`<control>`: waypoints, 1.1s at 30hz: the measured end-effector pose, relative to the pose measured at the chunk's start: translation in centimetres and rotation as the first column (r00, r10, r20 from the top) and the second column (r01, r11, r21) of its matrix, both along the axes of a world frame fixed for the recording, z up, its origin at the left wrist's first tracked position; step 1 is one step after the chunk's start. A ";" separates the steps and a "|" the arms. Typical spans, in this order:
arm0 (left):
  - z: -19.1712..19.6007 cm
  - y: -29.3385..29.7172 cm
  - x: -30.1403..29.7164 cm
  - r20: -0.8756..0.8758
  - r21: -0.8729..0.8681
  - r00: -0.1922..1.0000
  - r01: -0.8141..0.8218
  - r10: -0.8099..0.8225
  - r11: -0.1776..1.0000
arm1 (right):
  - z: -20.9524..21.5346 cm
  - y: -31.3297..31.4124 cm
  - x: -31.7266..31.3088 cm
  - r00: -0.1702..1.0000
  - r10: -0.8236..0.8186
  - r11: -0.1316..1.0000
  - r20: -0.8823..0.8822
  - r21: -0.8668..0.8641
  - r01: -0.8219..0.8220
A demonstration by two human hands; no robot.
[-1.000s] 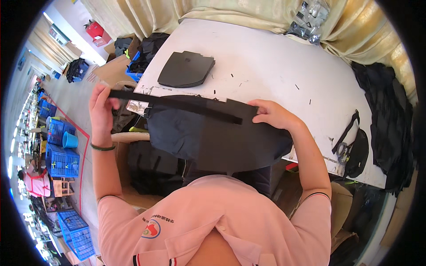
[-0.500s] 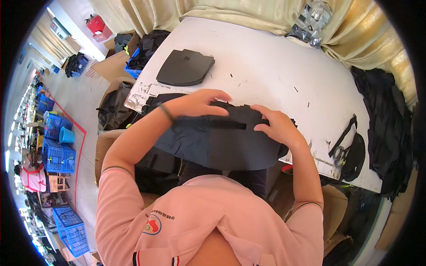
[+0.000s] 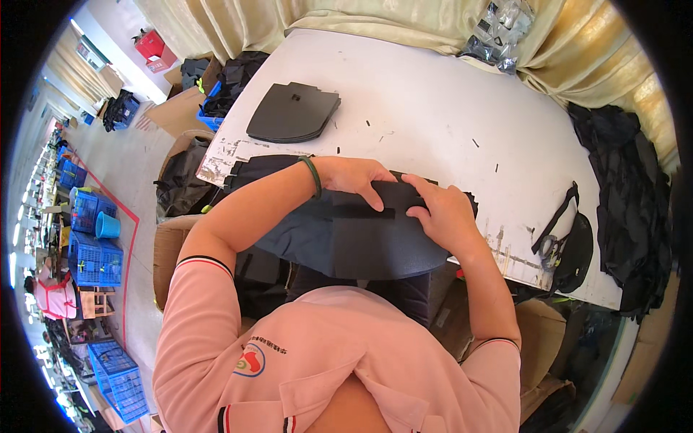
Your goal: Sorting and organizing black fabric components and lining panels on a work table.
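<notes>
A black fabric piece (image 3: 289,234) with a smoother dark panel (image 3: 390,249) hangs over the table's near edge towards my lap. A short black strip (image 3: 364,214) lies across its upper part. My left hand (image 3: 357,179) pinches the top edge, thumb on the front face and fingertips partly hidden behind. Close by on the right, my right hand (image 3: 442,211) grips the same edge, its thumb low on the panel and index finger bent over the top. Beyond them rests a stack of dark grey shaped boards (image 3: 292,112).
The white table (image 3: 404,86) carries small black scraps and a black pouch with a strap (image 3: 575,252) at right. Black cloth (image 3: 624,209) drapes over the right edge. Cartons (image 3: 173,242) and a blue crate (image 3: 211,115) stand left; cream curtains (image 3: 346,14) hang behind.
My left hand has moved right and down onto the fabric's top edge, its thumb now pressing the front. My right hand has shifted slightly left, closer to it. The panel lies flatter.
</notes>
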State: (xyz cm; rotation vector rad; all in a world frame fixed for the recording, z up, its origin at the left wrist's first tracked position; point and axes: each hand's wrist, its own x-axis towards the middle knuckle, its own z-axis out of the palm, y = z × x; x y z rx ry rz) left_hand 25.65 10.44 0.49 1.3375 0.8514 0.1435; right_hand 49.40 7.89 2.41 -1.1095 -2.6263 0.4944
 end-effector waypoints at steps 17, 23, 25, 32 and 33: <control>0.2 -9.6 2.2 -0.426 0.888 0.878 0.360 0.218 0.287 | -5.5 2.0 4.2 0.970 -0.219 0.961 -0.109 0.146 0.233; -7.0 -17.6 2.6 -0.601 0.776 0.748 0.463 0.281 0.428 | -12.2 2.9 12.6 0.662 -0.697 0.678 -0.276 -0.557 0.481; -8.0 -17.0 2.4 -0.545 0.807 0.774 0.380 0.324 0.451 | -12.2 3.0 12.5 0.648 -0.730 0.546 -0.218 -0.755 0.362; -8.5 -14.7 2.4 -0.442 0.836 0.868 0.308 0.225 0.454 | -12.2 2.7 10.7 0.542 -0.770 0.377 -0.338 -0.925 -0.041; -8.8 -14.7 2.3 -0.443 0.838 0.859 0.294 0.258 0.460 | -12.0 2.6 9.8 0.568 -0.748 0.380 -0.343 -0.923 -0.056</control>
